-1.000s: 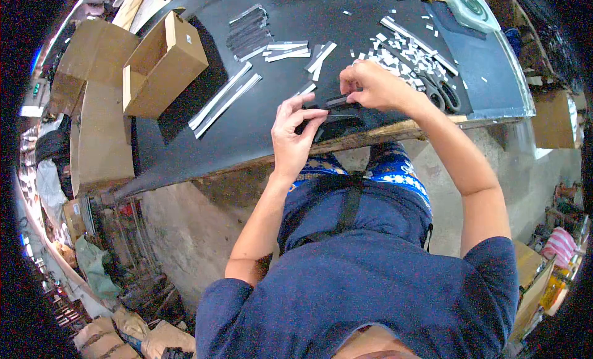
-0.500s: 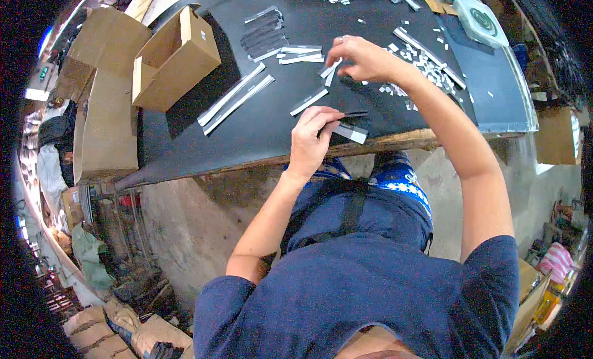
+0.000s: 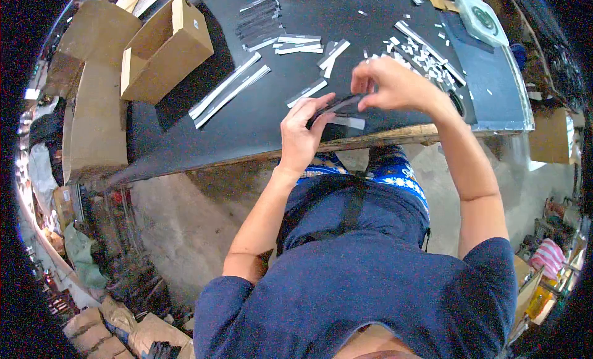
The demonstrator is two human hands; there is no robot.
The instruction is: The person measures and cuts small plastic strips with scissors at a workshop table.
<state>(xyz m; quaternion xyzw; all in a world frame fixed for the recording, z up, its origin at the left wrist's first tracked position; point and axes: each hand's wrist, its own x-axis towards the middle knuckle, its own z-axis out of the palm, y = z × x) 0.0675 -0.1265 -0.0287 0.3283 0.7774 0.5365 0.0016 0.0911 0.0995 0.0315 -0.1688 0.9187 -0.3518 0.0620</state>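
Near the front edge of the table, my left hand [image 3: 298, 133] is closed around a dark flat strip [image 3: 338, 105], thumb below and fingers above. The strip points right, its far end close to the fingertips of my right hand [image 3: 395, 87]. That hand is curled with thumb and fingers apart; any contact with the strip is hard to make out. Just under the held strip lies a white-and-grey strip [image 3: 348, 122]. Beyond my left hand rests another white-edged strip [image 3: 307, 93], and two crossed strips [image 3: 333, 57] lie farther back.
Small white pieces [image 3: 426, 62] are scattered at the right beside a long strip [image 3: 430, 53]. Two long white strips [image 3: 231, 96] lie left of centre, with stacked black strips [image 3: 259, 22] behind. An open cardboard box [image 3: 179, 62] stands at the left, a clear plastic tub [image 3: 479, 19] at the back right.
My right hand has come back from the crossed strips, towards me and right, to the dark strip's end. My left hand still holds dark material, now spread longer. The view has shifted slightly.
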